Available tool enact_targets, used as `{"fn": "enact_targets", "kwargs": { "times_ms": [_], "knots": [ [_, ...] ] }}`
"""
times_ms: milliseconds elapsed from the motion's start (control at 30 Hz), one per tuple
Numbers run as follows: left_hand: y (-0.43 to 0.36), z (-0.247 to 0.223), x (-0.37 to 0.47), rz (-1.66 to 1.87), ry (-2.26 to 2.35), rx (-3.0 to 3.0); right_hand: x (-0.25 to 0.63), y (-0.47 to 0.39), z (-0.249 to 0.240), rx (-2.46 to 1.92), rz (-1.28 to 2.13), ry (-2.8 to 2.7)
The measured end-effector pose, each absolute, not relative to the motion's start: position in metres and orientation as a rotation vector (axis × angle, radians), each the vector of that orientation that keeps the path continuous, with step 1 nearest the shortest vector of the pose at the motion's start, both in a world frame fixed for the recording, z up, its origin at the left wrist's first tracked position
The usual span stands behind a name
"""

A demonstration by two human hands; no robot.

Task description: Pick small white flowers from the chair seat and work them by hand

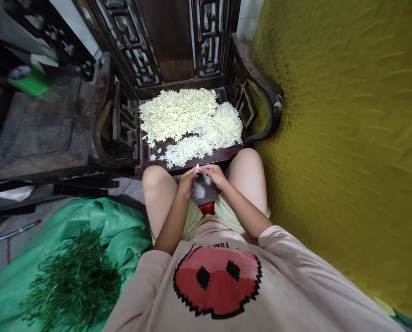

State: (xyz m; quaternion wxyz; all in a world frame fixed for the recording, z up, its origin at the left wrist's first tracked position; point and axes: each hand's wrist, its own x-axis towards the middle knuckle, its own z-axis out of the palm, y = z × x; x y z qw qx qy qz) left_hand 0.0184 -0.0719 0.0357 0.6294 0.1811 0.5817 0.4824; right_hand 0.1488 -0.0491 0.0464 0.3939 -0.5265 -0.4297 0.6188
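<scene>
My left hand (187, 180) and my right hand (214, 174) meet between my knees, just in front of a dark carved wooden chair (261, 99). Together their fingertips pinch one small white flower (197, 168). On the chair seat lie two heaps of picked flowers: a cream-yellow heap (174, 113) at the back left and a whiter heap (220, 129) at the right and front. Below my hands a grey patch of floor or cloth (202, 190) shows between my legs; which it is I cannot tell.
A green plastic sheet (98, 221) lies on the floor at my left, with a pile of green stems (74, 281) on it. A yellow textured wall (347, 152) rises close on the right. A dark low table (40, 124) stands at the left of the chair.
</scene>
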Motion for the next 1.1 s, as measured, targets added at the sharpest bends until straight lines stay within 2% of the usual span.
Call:
{"fn": "enact_targets", "kwargs": {
  "times_ms": [300,500,700,933,1100],
  "knots": [
    [-0.070,0.041,0.018,1.055,1.353,0.395,0.148,-0.049,0.044,-1.315,1.549,-1.096],
    [-0.075,0.042,0.023,1.183,1.577,0.888,0.146,-0.049,0.037,-1.327,1.504,-1.128],
    [-0.080,0.042,0.026,1.016,1.888,1.450,0.145,-0.051,0.037,-1.381,1.400,-1.194],
    [-0.080,0.040,0.038,0.907,1.963,1.631,0.145,-0.051,0.034,-1.411,1.245,-1.265],
    [-0.080,0.041,0.041,1.009,2.006,1.604,0.145,-0.048,0.027,-1.510,1.189,-1.210]
  ]
}}
